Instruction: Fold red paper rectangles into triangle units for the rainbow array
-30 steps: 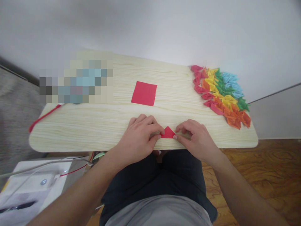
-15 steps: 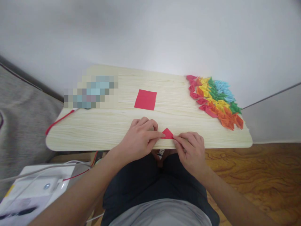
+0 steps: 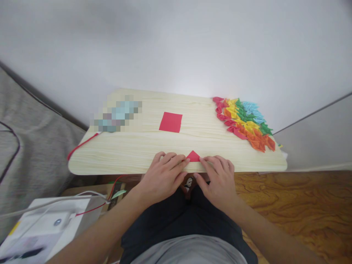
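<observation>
We find a small red folded triangle [image 3: 193,156] lying flat at the near edge of the wooden table [image 3: 123,154], apex pointing away from the person. Our left hand [image 3: 162,176] presses on it from the left, fingers close together and extended, fingertips on the triangle's left corner. Our right hand [image 3: 218,178] meets it from the right, fingers likewise narrow and flattened, tips touching the right corner. Neither hand lifts the paper; both pin it to the table.

In our judgement a crease is being set. To do it well, the corners should be held aligned before pressure is applied, and the fingertips drawn along the fold outward from the middle, so that the paper does not slip over the table's edge just beside it.

Beyond the triangle, toward the far side, a flat red square sheet [image 3: 171,122] lies well apart from both hands. Right of the triangle and further back, a heap of folded pieces [image 3: 244,123] in red, orange, yellow, green and blue rests near the table's right end. Left of the triangle, a red cord [image 3: 81,146] hangs off the table's left edge. A white appliance [image 3: 41,223] sits lower left.
</observation>
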A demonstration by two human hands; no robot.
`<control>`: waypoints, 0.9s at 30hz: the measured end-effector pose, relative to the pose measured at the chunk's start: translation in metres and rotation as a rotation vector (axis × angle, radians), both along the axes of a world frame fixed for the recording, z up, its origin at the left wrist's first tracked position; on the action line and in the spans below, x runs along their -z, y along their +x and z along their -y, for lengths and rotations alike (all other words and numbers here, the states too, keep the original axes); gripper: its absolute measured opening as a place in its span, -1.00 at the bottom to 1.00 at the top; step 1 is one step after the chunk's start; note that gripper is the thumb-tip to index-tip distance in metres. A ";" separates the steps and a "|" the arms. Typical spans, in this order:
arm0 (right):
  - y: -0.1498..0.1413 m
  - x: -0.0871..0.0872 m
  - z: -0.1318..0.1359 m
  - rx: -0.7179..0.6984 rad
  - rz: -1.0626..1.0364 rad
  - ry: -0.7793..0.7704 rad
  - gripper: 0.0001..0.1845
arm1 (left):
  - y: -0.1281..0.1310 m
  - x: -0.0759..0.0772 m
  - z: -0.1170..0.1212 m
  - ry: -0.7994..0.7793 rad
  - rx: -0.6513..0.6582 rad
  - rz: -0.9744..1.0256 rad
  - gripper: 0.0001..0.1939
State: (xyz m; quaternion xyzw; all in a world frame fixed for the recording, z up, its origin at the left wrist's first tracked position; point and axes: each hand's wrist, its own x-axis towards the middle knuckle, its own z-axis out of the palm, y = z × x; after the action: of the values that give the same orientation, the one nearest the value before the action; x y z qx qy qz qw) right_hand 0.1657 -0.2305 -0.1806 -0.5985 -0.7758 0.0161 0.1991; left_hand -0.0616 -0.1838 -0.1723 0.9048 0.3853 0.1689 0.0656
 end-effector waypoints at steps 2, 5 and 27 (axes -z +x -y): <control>-0.009 -0.001 0.004 -0.005 -0.005 -0.015 -0.41 | 0.000 0.002 0.003 0.006 -0.013 0.006 -0.61; -0.015 0.002 0.009 -0.061 0.008 -0.037 -0.36 | 0.000 0.002 0.005 -0.009 -0.017 0.017 -0.60; -0.005 0.016 -0.005 -0.150 -0.321 0.145 -0.85 | 0.010 0.006 0.030 0.111 -0.224 0.334 -0.85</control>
State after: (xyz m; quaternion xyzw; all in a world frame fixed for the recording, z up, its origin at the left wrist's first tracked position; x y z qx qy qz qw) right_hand 0.1609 -0.2254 -0.1963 -0.5128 -0.7756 0.0702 0.3614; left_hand -0.0518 -0.2134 -0.1788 0.8181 0.4572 0.3438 0.0594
